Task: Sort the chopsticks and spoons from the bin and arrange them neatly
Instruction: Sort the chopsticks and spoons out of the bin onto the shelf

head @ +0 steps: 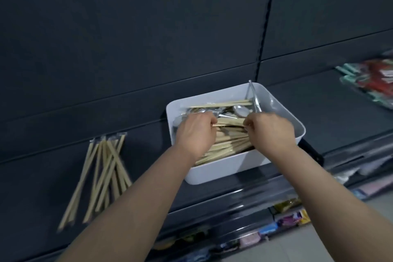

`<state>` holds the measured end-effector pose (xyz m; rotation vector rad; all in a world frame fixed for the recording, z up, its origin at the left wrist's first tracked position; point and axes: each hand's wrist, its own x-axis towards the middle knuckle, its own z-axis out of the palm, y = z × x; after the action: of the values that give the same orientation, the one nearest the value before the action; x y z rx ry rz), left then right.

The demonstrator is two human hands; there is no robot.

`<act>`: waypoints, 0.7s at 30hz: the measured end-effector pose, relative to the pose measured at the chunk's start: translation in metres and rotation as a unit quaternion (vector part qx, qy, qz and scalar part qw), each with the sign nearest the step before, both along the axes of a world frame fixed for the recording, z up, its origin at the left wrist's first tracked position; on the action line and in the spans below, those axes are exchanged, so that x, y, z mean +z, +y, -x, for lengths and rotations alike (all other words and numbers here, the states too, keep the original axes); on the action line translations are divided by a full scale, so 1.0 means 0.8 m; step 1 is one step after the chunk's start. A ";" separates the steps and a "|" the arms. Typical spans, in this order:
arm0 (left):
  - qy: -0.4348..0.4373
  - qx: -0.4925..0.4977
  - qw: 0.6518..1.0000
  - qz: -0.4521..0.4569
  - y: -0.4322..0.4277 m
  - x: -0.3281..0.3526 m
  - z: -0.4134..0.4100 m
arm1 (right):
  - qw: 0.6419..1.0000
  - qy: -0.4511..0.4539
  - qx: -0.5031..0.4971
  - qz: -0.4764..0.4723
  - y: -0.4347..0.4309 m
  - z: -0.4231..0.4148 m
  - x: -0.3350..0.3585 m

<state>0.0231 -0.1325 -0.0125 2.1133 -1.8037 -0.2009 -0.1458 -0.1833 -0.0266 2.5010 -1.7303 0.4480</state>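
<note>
I can read no text, number or brand from here. The coloured packets [377,83] on the shelf at far right are too blurred for me to tell any lettering, and so are the small packets [292,217] on the lower shelves. On the wall of the white bin [223,169] I make out no legible mark.

Dark shelving [127,49] above a pale tiled floor [340,240].
</note>
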 end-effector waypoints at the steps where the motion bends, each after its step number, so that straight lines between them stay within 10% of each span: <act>1: -0.025 0.001 1.000 -0.007 -0.016 -0.006 0.009 | 1.000 -0.001 0.005 -0.011 -0.012 0.013 0.001; 12: -0.308 0.028 0.943 -0.124 -0.071 -0.014 0.032 | 0.976 -0.039 0.136 -0.163 -0.070 0.038 -0.004; 21: -0.294 0.142 0.944 -0.047 -0.037 0.024 -0.014 | 0.950 0.111 0.217 -0.195 -0.076 -0.014 0.000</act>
<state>0.0344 -0.1618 0.0066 2.6684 -1.7613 0.4763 -0.1343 -0.2437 -0.0266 3.0719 -1.2799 -0.1800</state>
